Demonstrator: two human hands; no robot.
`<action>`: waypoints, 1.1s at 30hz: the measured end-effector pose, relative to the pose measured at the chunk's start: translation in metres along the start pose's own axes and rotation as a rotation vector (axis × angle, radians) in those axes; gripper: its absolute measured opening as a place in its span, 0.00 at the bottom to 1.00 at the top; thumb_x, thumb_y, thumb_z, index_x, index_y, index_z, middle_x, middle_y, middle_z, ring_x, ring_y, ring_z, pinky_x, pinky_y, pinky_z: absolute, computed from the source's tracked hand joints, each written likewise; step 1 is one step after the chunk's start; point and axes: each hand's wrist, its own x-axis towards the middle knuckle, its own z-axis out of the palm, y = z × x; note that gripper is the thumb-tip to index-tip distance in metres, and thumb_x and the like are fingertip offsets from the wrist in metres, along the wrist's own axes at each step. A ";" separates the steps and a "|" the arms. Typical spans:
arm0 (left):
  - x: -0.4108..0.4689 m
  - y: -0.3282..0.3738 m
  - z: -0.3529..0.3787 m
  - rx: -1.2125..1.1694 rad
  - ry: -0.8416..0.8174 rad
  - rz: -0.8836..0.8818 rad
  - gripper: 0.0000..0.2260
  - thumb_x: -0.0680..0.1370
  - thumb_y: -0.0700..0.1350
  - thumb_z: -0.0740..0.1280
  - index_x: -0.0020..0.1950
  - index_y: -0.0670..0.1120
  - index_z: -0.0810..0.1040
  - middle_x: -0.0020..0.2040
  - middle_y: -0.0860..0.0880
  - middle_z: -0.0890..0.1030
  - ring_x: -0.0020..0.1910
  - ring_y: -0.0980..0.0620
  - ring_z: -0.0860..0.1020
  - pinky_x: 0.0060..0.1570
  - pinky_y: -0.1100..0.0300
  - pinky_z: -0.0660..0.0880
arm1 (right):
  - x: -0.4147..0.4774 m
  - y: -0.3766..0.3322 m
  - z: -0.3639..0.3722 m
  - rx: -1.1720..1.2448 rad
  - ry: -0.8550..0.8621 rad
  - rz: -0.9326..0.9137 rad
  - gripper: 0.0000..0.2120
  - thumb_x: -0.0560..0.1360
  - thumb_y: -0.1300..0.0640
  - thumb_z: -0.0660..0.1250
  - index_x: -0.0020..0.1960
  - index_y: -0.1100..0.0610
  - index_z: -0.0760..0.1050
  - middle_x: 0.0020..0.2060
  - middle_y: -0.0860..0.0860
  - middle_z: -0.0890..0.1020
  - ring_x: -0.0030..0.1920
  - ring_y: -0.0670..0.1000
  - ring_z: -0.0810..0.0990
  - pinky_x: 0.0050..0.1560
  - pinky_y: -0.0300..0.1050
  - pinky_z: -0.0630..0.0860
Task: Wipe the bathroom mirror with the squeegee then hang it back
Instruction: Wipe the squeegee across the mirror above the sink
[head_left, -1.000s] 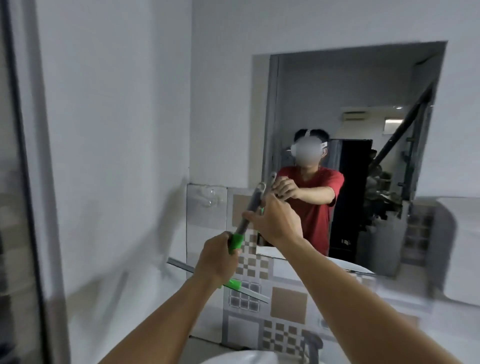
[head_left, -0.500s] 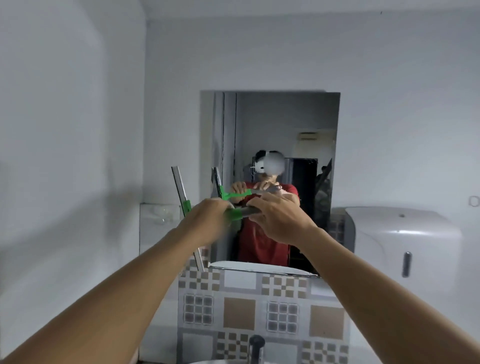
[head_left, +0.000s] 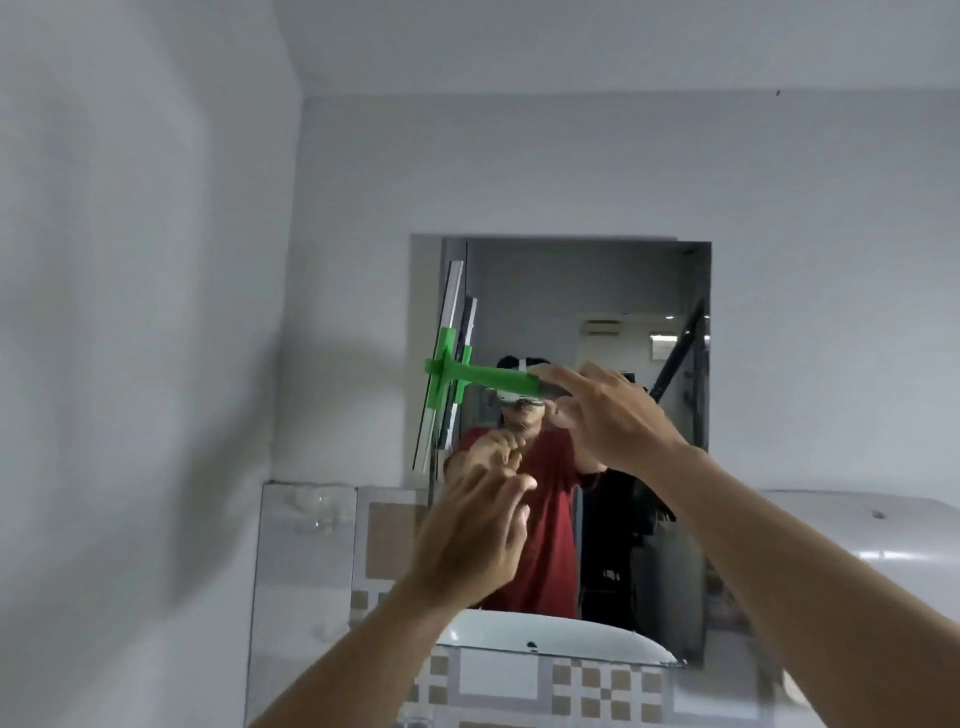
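Observation:
The bathroom mirror (head_left: 597, 291) hangs on the white wall ahead and reflects a person in a red shirt. My right hand (head_left: 608, 415) grips the grey end of the green-handled squeegee (head_left: 488, 378). Its long blade stands nearly upright against the mirror's left edge, with its reflection beside it. My left hand (head_left: 472, 540) floats below the handle, off the squeegee, fingers loosely curled and holding nothing.
A white dispenser (head_left: 852, 540) is mounted on the wall at the right. A glass panel (head_left: 306, 561) with clear suction hooks is at the lower left. Patterned tiles (head_left: 587, 686) run below the mirror. The left wall (head_left: 130, 364) stands close.
My left hand has let go of the squeegee and dropped lower. My right hand has raised the squeegee and set its blade upright at the mirror's left edge. The view has tilted up.

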 end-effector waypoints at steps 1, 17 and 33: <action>-0.006 -0.008 0.015 0.008 -0.058 -0.032 0.13 0.79 0.45 0.66 0.63 0.46 0.79 0.60 0.48 0.80 0.62 0.49 0.78 0.59 0.53 0.79 | 0.009 0.004 0.000 -0.012 -0.003 0.001 0.22 0.83 0.55 0.57 0.73 0.37 0.61 0.49 0.53 0.77 0.42 0.50 0.75 0.43 0.54 0.81; -0.004 -0.087 0.099 0.194 -0.356 -0.232 0.40 0.79 0.41 0.63 0.83 0.54 0.40 0.83 0.45 0.36 0.82 0.44 0.37 0.81 0.47 0.50 | 0.115 0.034 0.011 -0.217 -0.061 -0.027 0.31 0.80 0.62 0.60 0.74 0.33 0.58 0.48 0.51 0.72 0.46 0.51 0.71 0.43 0.51 0.72; -0.006 -0.091 0.100 0.127 -0.309 -0.234 0.40 0.78 0.41 0.67 0.83 0.54 0.47 0.84 0.45 0.43 0.83 0.42 0.44 0.79 0.45 0.58 | 0.054 0.101 -0.037 -0.234 -0.077 0.123 0.31 0.78 0.63 0.61 0.75 0.38 0.61 0.51 0.55 0.74 0.49 0.57 0.77 0.48 0.59 0.81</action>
